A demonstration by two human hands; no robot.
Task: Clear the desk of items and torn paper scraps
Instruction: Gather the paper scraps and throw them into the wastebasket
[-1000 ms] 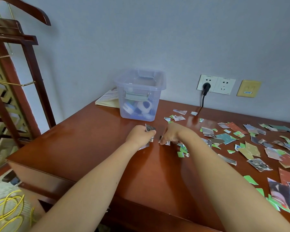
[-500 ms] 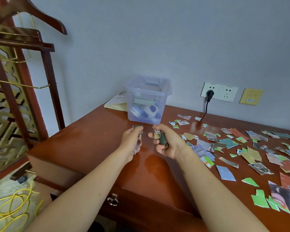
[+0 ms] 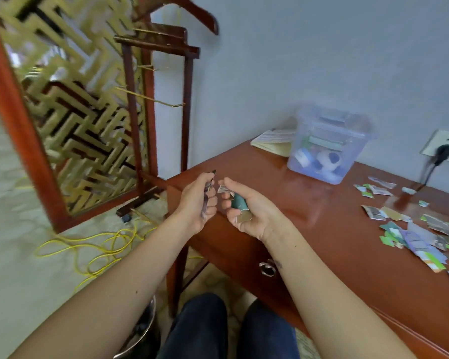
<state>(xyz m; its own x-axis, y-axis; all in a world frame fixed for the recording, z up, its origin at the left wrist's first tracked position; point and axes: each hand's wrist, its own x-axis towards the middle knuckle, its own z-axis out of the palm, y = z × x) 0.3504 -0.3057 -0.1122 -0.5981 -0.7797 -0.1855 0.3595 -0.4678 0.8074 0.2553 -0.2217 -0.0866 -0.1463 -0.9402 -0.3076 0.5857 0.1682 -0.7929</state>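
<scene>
My left hand grips a thin stack of torn paper scraps edge-up, over the left end of the brown wooden desk. Close beside it my right hand, palm up, holds a bunch of scraps, teal and tan ones showing between the curled fingers. The two hands are almost touching. Several more torn scraps lie spread over the right part of the desk.
A clear plastic box with small items inside stands at the back of the desk, papers behind it. A wooden valet stand and yellow cable are left of the desk. A metal bin rim shows beside my knees.
Both hands lifted off the desk with the gathered scraps and drew back toward the desk's left end. My view swung left and down, so the scrap pile now sits far right.
</scene>
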